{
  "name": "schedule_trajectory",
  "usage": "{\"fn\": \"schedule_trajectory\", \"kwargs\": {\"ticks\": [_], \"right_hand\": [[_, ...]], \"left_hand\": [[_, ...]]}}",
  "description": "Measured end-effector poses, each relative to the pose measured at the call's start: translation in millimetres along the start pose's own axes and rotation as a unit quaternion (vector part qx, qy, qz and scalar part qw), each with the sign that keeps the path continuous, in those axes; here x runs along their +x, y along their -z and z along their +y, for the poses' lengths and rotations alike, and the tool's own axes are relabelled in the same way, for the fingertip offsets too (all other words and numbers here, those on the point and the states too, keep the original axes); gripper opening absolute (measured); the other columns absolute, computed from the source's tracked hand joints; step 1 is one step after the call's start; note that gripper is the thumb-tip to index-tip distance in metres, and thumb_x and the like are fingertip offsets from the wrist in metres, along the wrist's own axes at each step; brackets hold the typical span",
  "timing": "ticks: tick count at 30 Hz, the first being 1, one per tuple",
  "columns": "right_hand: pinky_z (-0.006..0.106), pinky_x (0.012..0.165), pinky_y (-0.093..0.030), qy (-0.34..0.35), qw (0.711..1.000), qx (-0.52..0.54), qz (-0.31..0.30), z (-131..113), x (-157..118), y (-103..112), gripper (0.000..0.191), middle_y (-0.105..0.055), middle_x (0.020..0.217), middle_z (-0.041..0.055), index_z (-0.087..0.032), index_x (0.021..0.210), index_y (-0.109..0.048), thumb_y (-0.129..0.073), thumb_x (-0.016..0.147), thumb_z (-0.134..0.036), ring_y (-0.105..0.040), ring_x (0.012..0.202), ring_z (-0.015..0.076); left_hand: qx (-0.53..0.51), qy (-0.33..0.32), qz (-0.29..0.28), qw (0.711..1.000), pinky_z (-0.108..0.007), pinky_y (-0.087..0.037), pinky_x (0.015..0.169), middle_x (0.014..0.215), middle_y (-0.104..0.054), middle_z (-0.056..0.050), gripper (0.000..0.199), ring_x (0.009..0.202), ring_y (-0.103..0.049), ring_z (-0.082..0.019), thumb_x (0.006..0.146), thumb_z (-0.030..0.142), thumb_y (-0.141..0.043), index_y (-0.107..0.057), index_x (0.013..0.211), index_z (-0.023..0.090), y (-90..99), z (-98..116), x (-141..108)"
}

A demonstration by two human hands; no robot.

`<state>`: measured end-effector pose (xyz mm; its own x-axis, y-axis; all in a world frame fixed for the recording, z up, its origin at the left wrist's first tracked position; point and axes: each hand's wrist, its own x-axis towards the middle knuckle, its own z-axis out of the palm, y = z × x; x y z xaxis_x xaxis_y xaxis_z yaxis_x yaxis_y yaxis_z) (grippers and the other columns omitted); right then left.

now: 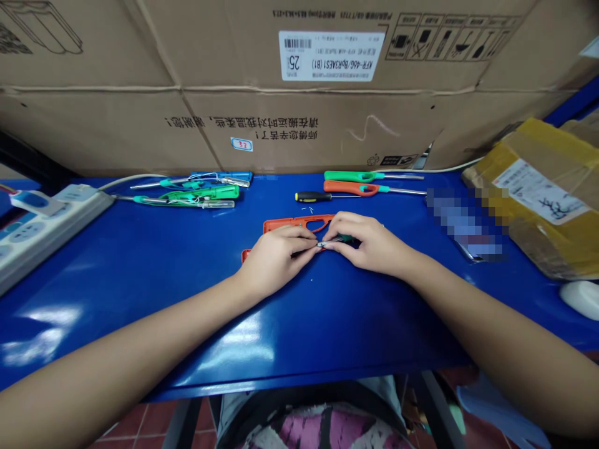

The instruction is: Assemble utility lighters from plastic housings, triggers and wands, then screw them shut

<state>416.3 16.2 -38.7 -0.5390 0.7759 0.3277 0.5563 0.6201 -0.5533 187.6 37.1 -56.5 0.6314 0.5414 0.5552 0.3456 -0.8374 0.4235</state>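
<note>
Near the middle of the table, my left hand (281, 255) and my right hand (369, 243) meet fingertip to fingertip. Between them they pinch a small silvery part (321, 244), too small to name for certain. A dark green piece (346, 238) shows under my right fingers. Just behind my hands lies an orange lighter shell half (290, 222) with a looped trigger opening. Another orange piece (246, 255) peeks out beside my left hand, mostly covered by it. Tiny white bits (310, 210) are scattered behind the shell.
A screwdriver (313, 196), a green lighter (349, 176) and an orange lighter (349, 186) lie at the back. Opened lighters (201, 194) with wires are at back left, by a power strip (60, 215). A taped parcel (538, 193) and blurred phone-like object (463, 224) are right; cardboard (234, 62) stands behind.
</note>
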Motion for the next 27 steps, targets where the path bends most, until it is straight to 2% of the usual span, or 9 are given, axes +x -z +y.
{"fn": "schedule_trajectory", "kwargs": {"ticks": [8, 14, 21, 27], "right_hand": [[0.033, 0.084, -0.052, -0.017, 1.0, 0.0, -0.017, 1.9, 0.0, 0.8, 0.007, -0.069, 0.096, 0.0062, -0.018, 0.091, -0.072, -0.066, 0.092, -0.021, -0.066, 0.09, 0.0192], [0.032, 0.086, -0.053, -0.011, 0.999, 0.018, -0.024, -1.5, 0.1, 2.8, 0.013, -0.072, 0.096, 0.0081, -0.016, 0.094, -0.076, -0.063, 0.093, -0.018, -0.068, 0.089, 0.0183], [0.033, 0.084, -0.053, -0.021, 0.999, -0.017, -0.035, -2.7, 0.0, 6.2, 0.015, -0.072, 0.096, 0.0084, -0.016, 0.093, -0.077, -0.061, 0.094, -0.016, -0.069, 0.088, 0.0198], [0.034, 0.087, -0.053, -0.028, 0.999, -0.01, -0.041, -2.4, 0.1, 9.3, 0.015, -0.072, 0.097, 0.0079, -0.017, 0.093, -0.076, -0.062, 0.093, -0.016, -0.069, 0.09, 0.02]], "left_hand": [[-0.001, 0.008, -0.015, 1.0, -0.036, -0.061, 0.088, 0.101, -0.078, -0.009, 0.012, 0.092, -0.074, -0.022, 0.087, 0.021, -0.072, -0.079, 0.095, 0.015, -0.1, 0.8, -1.3], [0.004, -0.012, -0.024, 1.0, -0.038, -0.06, 0.088, 0.101, -0.078, -0.009, 0.014, 0.093, -0.073, -0.023, 0.09, 0.019, -0.069, -0.079, 0.1, 0.014, -0.1, -0.1, -1.9], [0.019, -0.034, -0.032, 0.999, -0.037, -0.06, 0.085, 0.1, -0.078, -0.008, 0.015, 0.091, -0.073, -0.022, 0.093, 0.018, -0.066, -0.078, 0.101, 0.014, -2.1, 0.0, -0.2], [0.013, -0.024, -0.035, 0.999, -0.037, -0.059, 0.088, 0.101, -0.078, -0.008, 0.014, 0.093, -0.073, -0.022, 0.092, 0.018, -0.066, -0.077, 0.101, 0.013, -1.4, 1.7, 0.1]]}}
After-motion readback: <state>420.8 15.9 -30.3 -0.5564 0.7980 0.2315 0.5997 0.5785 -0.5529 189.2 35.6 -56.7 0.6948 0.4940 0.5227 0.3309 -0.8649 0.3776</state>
